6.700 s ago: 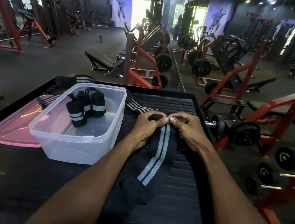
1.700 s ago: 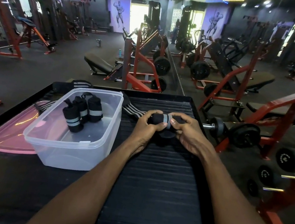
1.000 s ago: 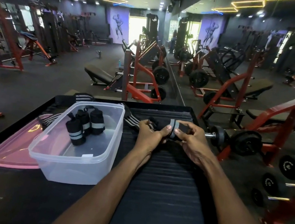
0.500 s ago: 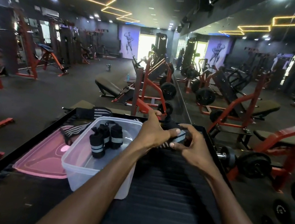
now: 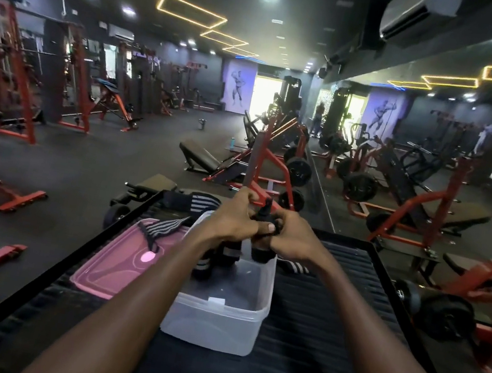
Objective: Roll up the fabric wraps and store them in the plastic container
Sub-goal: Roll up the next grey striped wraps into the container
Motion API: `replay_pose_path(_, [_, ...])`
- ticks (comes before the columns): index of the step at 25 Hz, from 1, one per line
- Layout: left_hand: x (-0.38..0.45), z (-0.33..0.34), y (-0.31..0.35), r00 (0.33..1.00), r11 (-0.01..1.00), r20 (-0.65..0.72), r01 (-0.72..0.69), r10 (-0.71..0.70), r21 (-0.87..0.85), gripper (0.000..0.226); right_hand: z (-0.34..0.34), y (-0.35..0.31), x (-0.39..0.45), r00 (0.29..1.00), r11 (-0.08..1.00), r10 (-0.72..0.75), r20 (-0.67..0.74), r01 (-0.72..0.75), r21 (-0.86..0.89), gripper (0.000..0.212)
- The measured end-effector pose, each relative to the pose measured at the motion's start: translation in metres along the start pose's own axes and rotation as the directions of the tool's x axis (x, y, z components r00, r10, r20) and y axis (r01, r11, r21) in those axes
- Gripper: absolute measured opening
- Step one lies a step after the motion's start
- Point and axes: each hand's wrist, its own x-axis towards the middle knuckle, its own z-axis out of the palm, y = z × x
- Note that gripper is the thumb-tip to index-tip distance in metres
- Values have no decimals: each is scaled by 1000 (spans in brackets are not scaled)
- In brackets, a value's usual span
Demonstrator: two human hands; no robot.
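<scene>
Head view, L to R. Pink lid (image 5: 114, 265): flat on surface, a loose wrap end across it. Left hand (image 5: 232, 220): fingers curled on rolled wrap (image 5: 263, 241), held upright over plastic container (image 5: 215, 321) far end. Right hand (image 5: 291, 239): grips same roll. Risk: loose closure, so roll may unwind when let go, or tip off the container wall.

The wrap that lay flat on the counter (image 5: 330, 314) right of the plastic container (image 5: 215, 321) is now a tight rolled wrap (image 5: 262, 247), standing upright. The left hand (image 5: 232, 220) and right hand (image 5: 291, 236), earlier working on the counter surface, now grip it together above the container's far end, beside the rolled wraps (image 5: 220, 253) already inside.
</scene>
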Motion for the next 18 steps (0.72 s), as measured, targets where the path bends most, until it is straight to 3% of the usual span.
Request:
replay_pose_path(3, [6, -30, -20, 999, 999, -8, 53, -53, 3, 36, 24, -12, 12, 999, 994, 13, 50, -8, -106, 22])
replay_pose_path(6, [11, -51, -40, 994, 993, -101, 45, -34, 109, 11, 48, -17, 22, 998, 976, 54, 43, -43, -216, 20])
replay_pose_path(11, [13, -67, -74, 991, 960, -132, 68, -32, 273, 20, 83, -18, 39, 985, 913, 155, 72, -115, -391, 39])
replay_pose_path(18, [22, -72, -100, 971, 992, -238, 48, -19, 116, 23, 104, -10, 45, 980, 830, 194, 35, -145, -539, 43])
